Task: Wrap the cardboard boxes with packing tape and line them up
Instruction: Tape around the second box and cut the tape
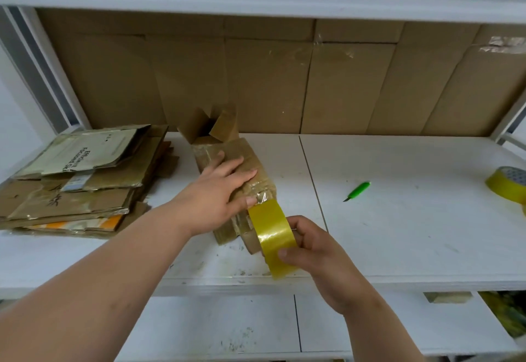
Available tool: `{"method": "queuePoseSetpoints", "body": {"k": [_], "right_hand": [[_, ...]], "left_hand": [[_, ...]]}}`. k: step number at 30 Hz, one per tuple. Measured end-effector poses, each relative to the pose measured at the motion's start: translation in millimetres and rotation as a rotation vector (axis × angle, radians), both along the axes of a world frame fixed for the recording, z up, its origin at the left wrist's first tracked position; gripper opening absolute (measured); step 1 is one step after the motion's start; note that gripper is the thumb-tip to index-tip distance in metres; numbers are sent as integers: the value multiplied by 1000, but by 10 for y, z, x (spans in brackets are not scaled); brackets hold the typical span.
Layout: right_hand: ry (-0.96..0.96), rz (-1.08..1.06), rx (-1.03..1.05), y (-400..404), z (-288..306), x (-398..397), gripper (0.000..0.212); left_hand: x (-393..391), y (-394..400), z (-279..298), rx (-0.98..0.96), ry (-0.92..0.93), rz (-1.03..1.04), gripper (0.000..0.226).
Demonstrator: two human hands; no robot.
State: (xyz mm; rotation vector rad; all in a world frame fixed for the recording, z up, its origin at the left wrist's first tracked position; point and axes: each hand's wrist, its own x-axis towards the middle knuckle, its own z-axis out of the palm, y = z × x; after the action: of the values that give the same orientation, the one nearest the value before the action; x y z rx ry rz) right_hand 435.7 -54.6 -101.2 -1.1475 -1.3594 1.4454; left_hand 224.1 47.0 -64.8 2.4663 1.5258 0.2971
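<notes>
Left hand (219, 188) lies flat, fingers straight, pressing the cardboard box (242, 168) at the tabletop's (398, 219) centre; right hand (310, 247) grips the yellow tape roll (273, 236) at the box's 5 o'clock end.

Partial black print "Effici…" and "Focused Sk…" on the top flattened carton (85, 153), stack at nine o'clock.

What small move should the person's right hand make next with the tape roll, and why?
Probably pull the tape roll further along the cardboard box: the left hand lies flat on the box, thumb at the tape's start, while the right hand grips the roll.
</notes>
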Motion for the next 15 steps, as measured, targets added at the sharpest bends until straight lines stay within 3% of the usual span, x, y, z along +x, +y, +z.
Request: {"method": "queuePoseSetpoints", "body": {"k": [6,11,15], "right_hand": [[198,-59,27,-48,-31,143,41],[217,-155,105,-16,21,205,38],[229,-225,104,90,23,137,39]], "left_hand": [[288,122,95,71,31,-183,57],[489,277,126,85,-87,-260,45],[457,388,69,78,-212,-197,40]]}}
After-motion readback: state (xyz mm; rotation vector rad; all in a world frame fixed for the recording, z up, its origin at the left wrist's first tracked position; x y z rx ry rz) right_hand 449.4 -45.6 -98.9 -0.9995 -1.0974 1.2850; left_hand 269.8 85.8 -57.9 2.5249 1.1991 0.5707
